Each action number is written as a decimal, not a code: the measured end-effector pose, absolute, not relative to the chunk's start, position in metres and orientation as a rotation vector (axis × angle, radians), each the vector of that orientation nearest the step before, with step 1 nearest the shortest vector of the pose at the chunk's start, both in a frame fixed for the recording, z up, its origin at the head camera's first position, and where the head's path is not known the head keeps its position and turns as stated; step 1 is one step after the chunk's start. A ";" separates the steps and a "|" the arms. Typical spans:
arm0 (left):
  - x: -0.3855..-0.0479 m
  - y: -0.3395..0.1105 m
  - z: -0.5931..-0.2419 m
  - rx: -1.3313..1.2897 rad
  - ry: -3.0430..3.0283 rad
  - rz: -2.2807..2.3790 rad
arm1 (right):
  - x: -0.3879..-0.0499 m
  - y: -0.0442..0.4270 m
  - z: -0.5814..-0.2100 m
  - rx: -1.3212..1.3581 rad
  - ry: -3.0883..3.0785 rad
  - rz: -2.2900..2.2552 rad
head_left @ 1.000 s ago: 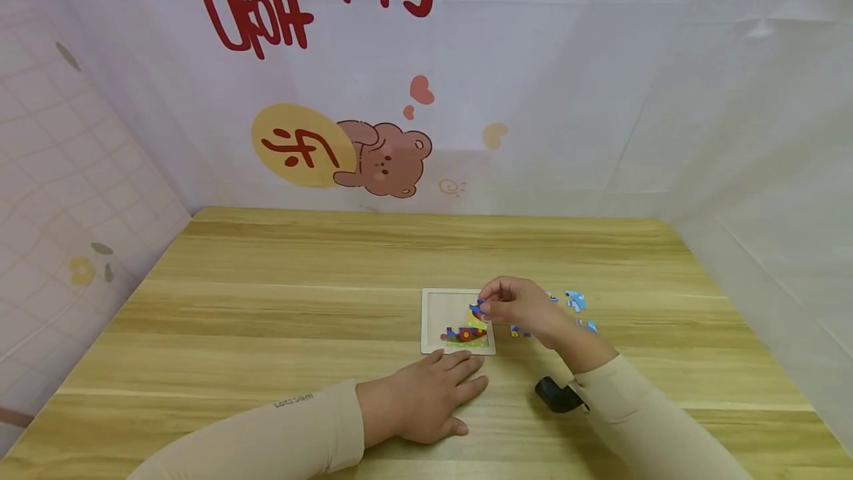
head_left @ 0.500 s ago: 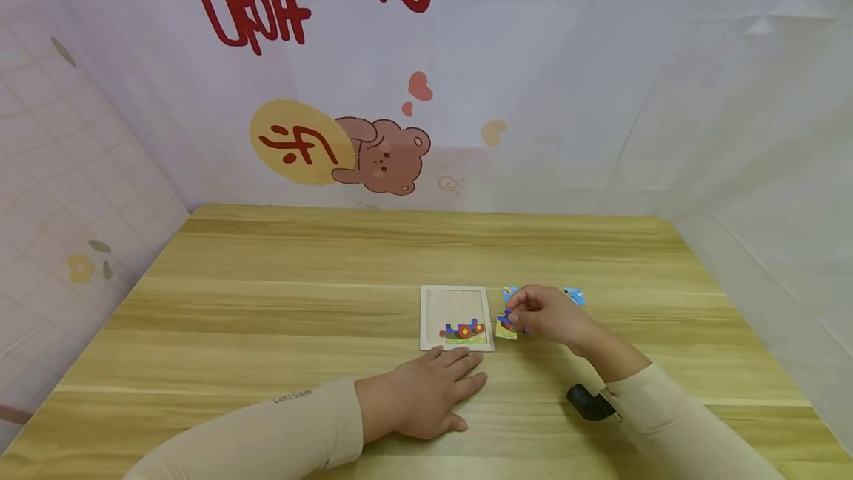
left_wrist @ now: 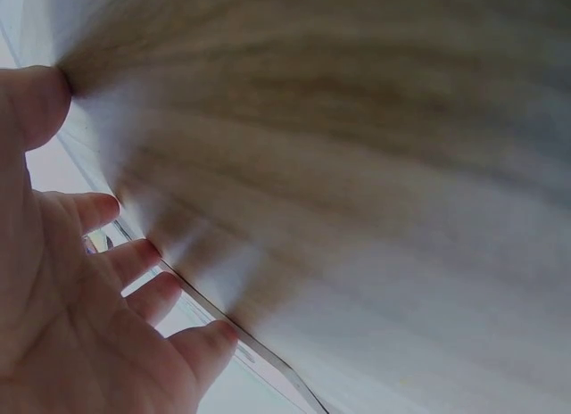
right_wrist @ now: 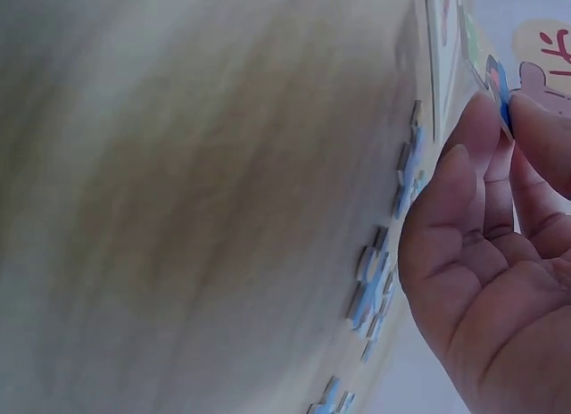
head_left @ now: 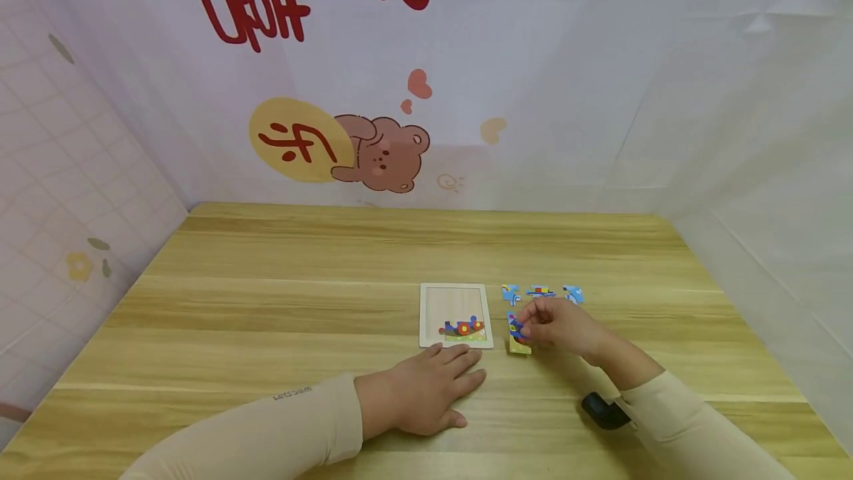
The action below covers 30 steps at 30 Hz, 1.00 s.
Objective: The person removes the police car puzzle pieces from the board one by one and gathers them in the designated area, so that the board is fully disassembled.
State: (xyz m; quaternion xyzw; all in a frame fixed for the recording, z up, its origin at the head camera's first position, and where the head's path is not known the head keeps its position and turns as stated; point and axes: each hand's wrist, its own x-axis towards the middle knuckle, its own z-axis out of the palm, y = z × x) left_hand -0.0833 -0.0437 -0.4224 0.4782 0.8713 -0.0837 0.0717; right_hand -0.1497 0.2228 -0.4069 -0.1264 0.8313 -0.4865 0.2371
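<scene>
My right hand (head_left: pixel 556 328) pinches a jigsaw piece (head_left: pixel 520 343), yellow-green below with blue and red above, just right of the puzzle tray. In the right wrist view this jigsaw piece (right_wrist: pixel 492 75) is between thumb and fingertips, raised off the table. The pale wooden puzzle tray (head_left: pixel 453 301) has joined pieces (head_left: pixel 464 329) with red and blue wheel-like shapes at its lower right. My left hand (head_left: pixel 426 395) lies flat, fingers spread, its fingertips at the tray's near edge. The left wrist view shows these fingers (left_wrist: pixel 134 262) along the tray's rim (left_wrist: pixel 259 347).
Loose blue jigsaw pieces lie right of the tray: one at the left (head_left: pixel 510 293), one in the middle (head_left: pixel 540 292), one at the right (head_left: pixel 572 294). My right hand partly covers others. A black wrist device (head_left: pixel 605 411) sits by the right sleeve. White cloth walls surround the wooden table (head_left: pixel 266 302).
My right hand has carried the jigsaw piece from above the tray to its right, then slightly nearer to me. My left hand has stayed put.
</scene>
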 end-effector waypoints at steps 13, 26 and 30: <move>-0.084 -0.044 -0.422 1.441 2.613 -0.228 | -0.144 0.225 -0.409 -0.334 2.233 -1.331; -0.085 -0.044 -0.422 1.434 2.602 -0.215 | -0.140 0.222 -0.413 -0.309 2.330 -1.266; -0.085 -0.044 -0.422 1.434 2.602 -0.216 | -0.140 0.221 -0.414 -0.303 2.357 -1.250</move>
